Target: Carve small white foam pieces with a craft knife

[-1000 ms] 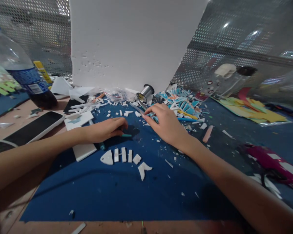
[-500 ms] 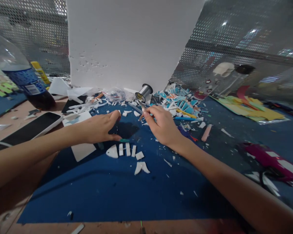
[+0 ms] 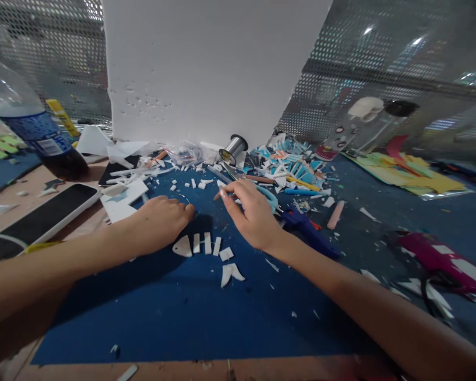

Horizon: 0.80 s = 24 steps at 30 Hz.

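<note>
My left hand (image 3: 164, 219) is closed, knuckles up, just above the blue mat (image 3: 150, 317). A thin, shiny curved wire (image 3: 184, 198) shows at its fingers. To its right, my right hand (image 3: 248, 211) is pinched, thumb against fingers; what lies between the fingertips is too small to name. Behind that hand are scissors (image 3: 270, 198) with light blue handles. Below the hands lies a white foam fish skeleton: a pointed head (image 3: 182, 246) with a small hole, three narrow strips (image 3: 208, 243) joined by a thin line, a square piece (image 3: 226, 254) and a forked tail (image 3: 232, 274).
A wire spool (image 3: 233, 150) lies before a white foam board (image 3: 214, 69). Foam scraps (image 3: 293, 164) cover the back. A cola bottle (image 3: 39, 127) and phone (image 3: 43, 219) sit left. A blue glue gun (image 3: 309, 233), magenta tool (image 3: 440, 262) and coloured papers (image 3: 416, 177) lie right.
My left hand has closed from a spread thumb and fingers and turned knuckles up. My right hand has shifted slightly left and down, showing the scissors' handles. The fish pieces stay put.
</note>
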### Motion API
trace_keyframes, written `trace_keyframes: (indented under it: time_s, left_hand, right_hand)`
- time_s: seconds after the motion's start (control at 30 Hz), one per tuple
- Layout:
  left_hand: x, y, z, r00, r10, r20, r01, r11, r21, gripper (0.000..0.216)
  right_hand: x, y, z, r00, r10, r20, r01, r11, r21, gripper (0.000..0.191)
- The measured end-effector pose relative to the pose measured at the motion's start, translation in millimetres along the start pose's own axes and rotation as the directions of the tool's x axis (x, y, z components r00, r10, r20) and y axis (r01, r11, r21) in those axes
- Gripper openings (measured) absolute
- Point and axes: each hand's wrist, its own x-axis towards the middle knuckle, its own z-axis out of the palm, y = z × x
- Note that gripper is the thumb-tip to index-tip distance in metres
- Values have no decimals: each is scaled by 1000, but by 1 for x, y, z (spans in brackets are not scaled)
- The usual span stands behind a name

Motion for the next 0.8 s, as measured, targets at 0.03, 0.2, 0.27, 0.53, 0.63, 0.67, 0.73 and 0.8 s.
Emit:
trace_keyframes:
  time_s: [0.03,0.2,0.27,0.53,0.63,0.67,0.73,0.8]
  left_hand:
    - [1,0,-3,999,-5,-32,4,1000,-27,19]
    - [0,7,-19,973,-74,-220,-18,921,-388,19]
    - [-1,11,-21,959,-79,-271,-67,869,-491,16]
    - [0,13,-18,947,-192,-258,16,829,-559,19]
    - [-6,22,-21,951,-222,-217,157,948,-278,21]
    - [-9,27,-22,953,-257,-161,229,958,-173,29]
    - [-14,37,-21,943,-333,-22,332,943,-36,45]
    - [-16,45,-16,953,-294,68,295,955,-12,47]
  right_hand:
    - [-1,-2,1,1000,-18,-7,19,999,49,21]
    - [-5,-14,6,992,-100,78,75,960,268,37]
    - [-5,-16,8,995,-49,90,18,949,316,42]
    - [-11,-18,13,985,138,105,-173,817,551,31]
    - [-16,-12,14,958,278,74,-258,720,644,28]
    - [-17,-8,15,943,328,59,-282,692,664,30]
    - [-16,-1,16,915,403,9,-289,642,710,31]
    - [-13,5,17,896,443,-18,-278,593,756,30]
